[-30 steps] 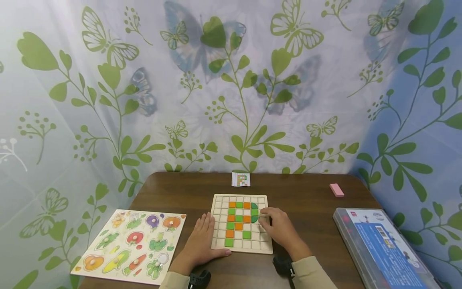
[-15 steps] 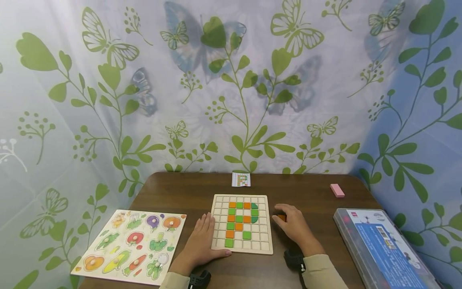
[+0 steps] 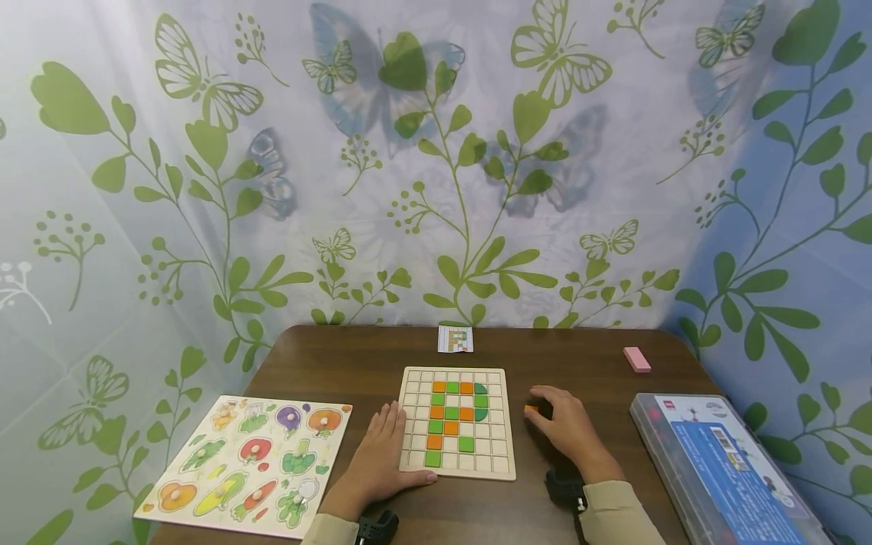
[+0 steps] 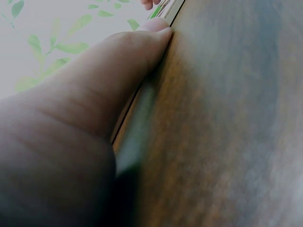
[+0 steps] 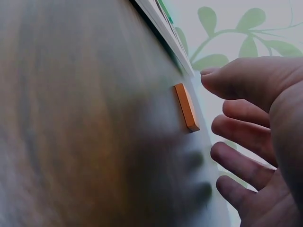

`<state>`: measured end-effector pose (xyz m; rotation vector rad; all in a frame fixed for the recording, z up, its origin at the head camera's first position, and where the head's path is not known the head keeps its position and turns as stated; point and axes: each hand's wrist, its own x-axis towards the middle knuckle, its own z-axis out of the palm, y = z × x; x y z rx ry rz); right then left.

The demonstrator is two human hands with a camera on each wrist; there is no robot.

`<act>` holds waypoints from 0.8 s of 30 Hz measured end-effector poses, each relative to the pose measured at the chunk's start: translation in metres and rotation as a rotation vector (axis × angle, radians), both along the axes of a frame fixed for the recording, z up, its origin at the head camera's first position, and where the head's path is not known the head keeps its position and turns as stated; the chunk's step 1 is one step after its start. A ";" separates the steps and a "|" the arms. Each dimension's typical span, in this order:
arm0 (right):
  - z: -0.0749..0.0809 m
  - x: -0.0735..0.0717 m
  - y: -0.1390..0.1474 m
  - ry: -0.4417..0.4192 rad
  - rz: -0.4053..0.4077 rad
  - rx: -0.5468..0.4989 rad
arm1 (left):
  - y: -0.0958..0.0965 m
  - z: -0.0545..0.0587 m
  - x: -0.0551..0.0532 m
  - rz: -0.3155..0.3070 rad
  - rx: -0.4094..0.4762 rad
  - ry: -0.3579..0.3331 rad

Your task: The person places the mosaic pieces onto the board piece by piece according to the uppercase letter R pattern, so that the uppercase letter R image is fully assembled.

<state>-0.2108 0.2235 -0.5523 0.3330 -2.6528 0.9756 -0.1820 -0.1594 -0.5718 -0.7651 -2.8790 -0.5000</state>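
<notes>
A light wooden grid board (image 3: pixel 487 446) lies mid-table, bearing orange and green square tiles and two dark green rounded pieces. My left hand (image 3: pixel 378 462) lies flat along the board's left side, with its thumb by the lower left corner; the left wrist view shows that thumb close to the tabletop. Right of the board, my right hand (image 3: pixel 568 428) hovers above the table around a loose orange tile (image 5: pixel 188 108). Its fingers are spread and loosely bent, apart from the tile in the right wrist view. In the head view the hand partly hides this tile.
A vegetable knob puzzle (image 3: pixel 221 469) lies to the left. A clear plastic case (image 3: pixel 732 469) with a blue label sits at the right, and a pink block (image 3: pixel 636 359) behind it. A small pattern card (image 3: pixel 455 339) lies beyond the board, before the curtain (image 3: pixel 436 189).
My right hand has left the board's right edge and moved right, over the loose orange tile. The left hand and the pieces on the board look unchanged.
</notes>
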 end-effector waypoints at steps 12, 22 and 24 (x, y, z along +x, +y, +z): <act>0.000 0.000 0.003 -0.045 -0.005 -0.004 | 0.001 0.002 0.000 0.020 -0.032 -0.038; 0.000 0.001 0.002 -0.079 -0.018 0.020 | 0.001 0.006 0.001 0.009 -0.028 -0.019; 0.000 0.000 0.002 -0.081 -0.018 0.022 | 0.001 0.007 0.001 0.011 -0.030 -0.021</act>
